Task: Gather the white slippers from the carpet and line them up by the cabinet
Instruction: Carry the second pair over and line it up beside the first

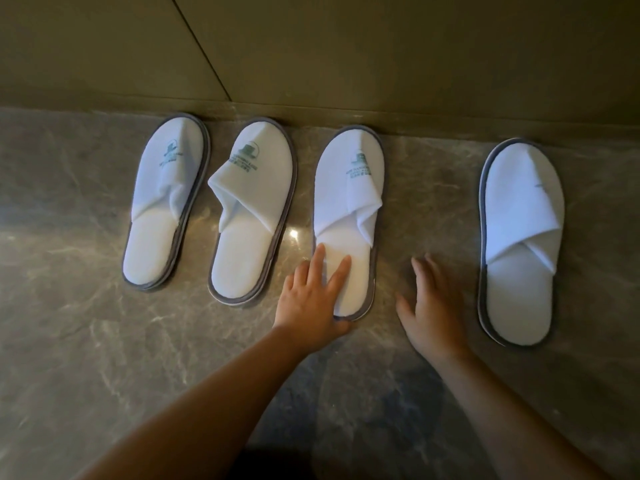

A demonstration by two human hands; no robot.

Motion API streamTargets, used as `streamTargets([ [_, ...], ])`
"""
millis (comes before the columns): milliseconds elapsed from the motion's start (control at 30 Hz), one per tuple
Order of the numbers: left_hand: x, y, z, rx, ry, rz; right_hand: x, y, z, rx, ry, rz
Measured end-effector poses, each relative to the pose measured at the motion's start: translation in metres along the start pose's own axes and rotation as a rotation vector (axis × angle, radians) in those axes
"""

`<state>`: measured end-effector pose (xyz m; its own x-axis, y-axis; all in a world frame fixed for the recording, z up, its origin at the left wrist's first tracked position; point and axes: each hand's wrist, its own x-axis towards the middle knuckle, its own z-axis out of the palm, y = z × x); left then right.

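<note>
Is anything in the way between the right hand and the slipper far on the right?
No, nothing visible. Only bare marble floor lies between the right hand and the far-right slipper.

**A hotel room, by the look of the floor**

We're looking down at polished grey marble floor (104, 341), veined and glossy, with a lamp glinting off it. Along the top runs a smooth olive-brown cabinet front (346, 46) with one thin seam. And the clincher: four white terry slippers (249, 209) in a row, thin grey-edged soles, green printed logos on the uppers. Disposable guest slippers, hotel issue.
</note>
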<state>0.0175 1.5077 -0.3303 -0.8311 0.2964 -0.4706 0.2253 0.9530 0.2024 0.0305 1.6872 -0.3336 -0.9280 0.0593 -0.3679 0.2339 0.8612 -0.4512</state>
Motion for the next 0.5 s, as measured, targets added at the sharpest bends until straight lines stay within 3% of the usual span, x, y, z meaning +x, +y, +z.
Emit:
streamTargets([
  [500,0.0010,-0.0031,0.0041,0.043,0.000,0.075,-0.0015,0.0015,-0.0004,-0.020,-0.002,-0.018],
])
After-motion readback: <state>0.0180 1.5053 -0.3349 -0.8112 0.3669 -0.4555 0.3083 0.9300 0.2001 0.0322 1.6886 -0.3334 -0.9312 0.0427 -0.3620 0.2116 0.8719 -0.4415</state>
